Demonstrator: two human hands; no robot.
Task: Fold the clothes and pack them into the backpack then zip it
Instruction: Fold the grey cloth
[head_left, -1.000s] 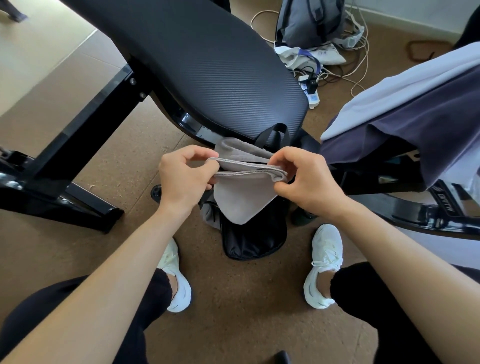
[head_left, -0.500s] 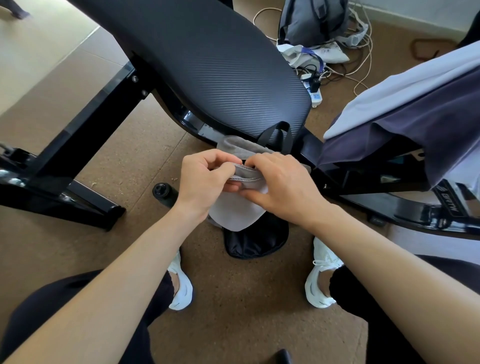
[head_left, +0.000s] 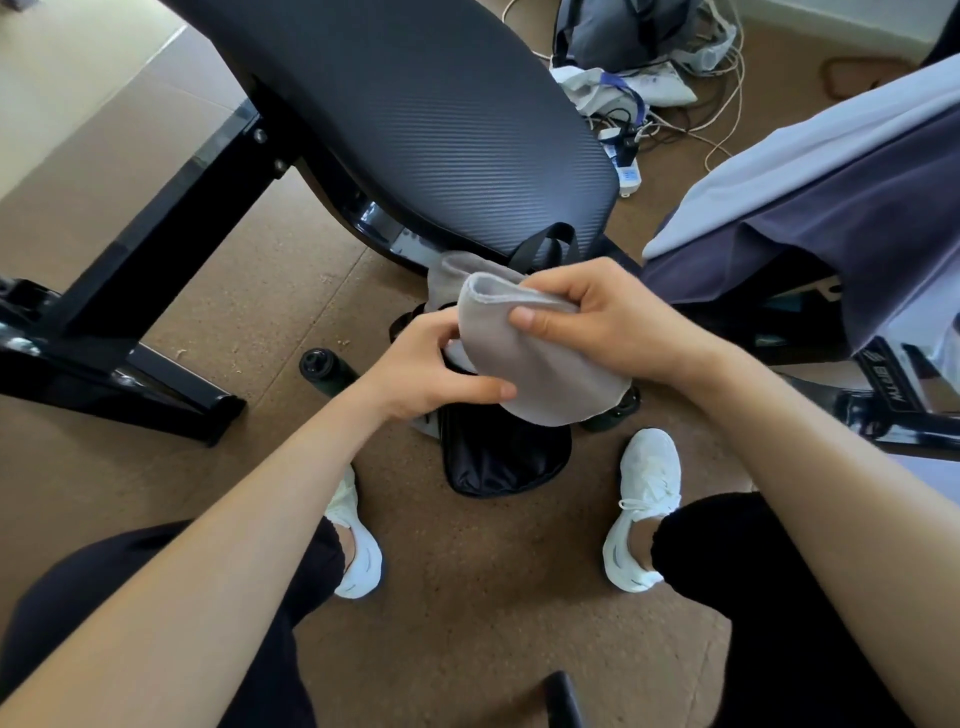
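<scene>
Folded grey cloth (head_left: 540, 364) held over the black backpack (head_left: 504, 457), which sits on the floor (head_left: 493, 597) at its 6 o'clock between white shoes (head_left: 647, 499); right hand (head_left: 597, 317) grips the cloth's top edge, left hand (head_left: 431, 374) pinches its 9 o'clock side.

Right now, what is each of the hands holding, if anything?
Left hand: closed, pinching the grey cloth near its lower side.
Right hand: closed, gripping the same cloth's folded top.
</scene>
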